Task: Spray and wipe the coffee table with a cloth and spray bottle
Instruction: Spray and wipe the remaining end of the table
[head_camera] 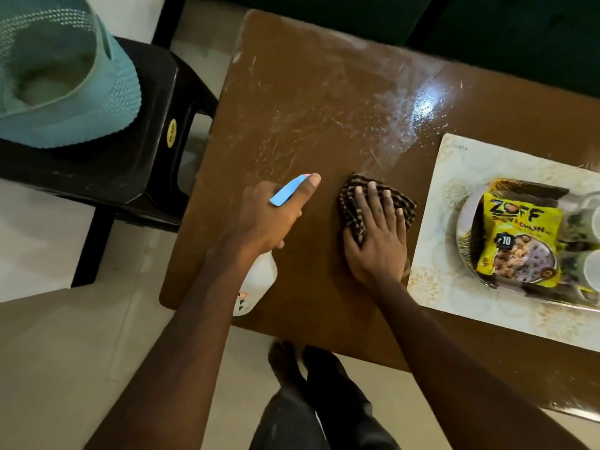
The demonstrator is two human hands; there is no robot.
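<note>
Your left hand (266, 219) is wrapped around the neck of the spray bottle (256, 280), fingers closed on it, with the forefinger stretched out along the top of the blue spray head (287, 191). The bottle's white body hangs below your wrist, over the near left part of the coffee table (292, 92), and its nozzle points toward the far side.

Your right hand (376, 235) lies flat, fingers spread and pressed down on the cloth (354, 203), a dark checked one bunched under your palm. It rests on the table top just right of the spray bottle and just left of the patterned tray (454, 151). The hand is not gripping; it pins the cloth against the wood.

Beyond both hands the brown table top is covered with pale streaks and droplets, thickest toward the far right, where a light glares off the wet patch (422, 102).

On the tray, at the right end of the table, sits a yellow snack packet (519, 238) in a round dish, with white cups (587, 271) beside it. To the left of the table stands a dark plastic stool (130, 151) carrying a teal basket (65, 92). Your bare foot (285, 362) shows on the floor at the table's near edge.
</note>
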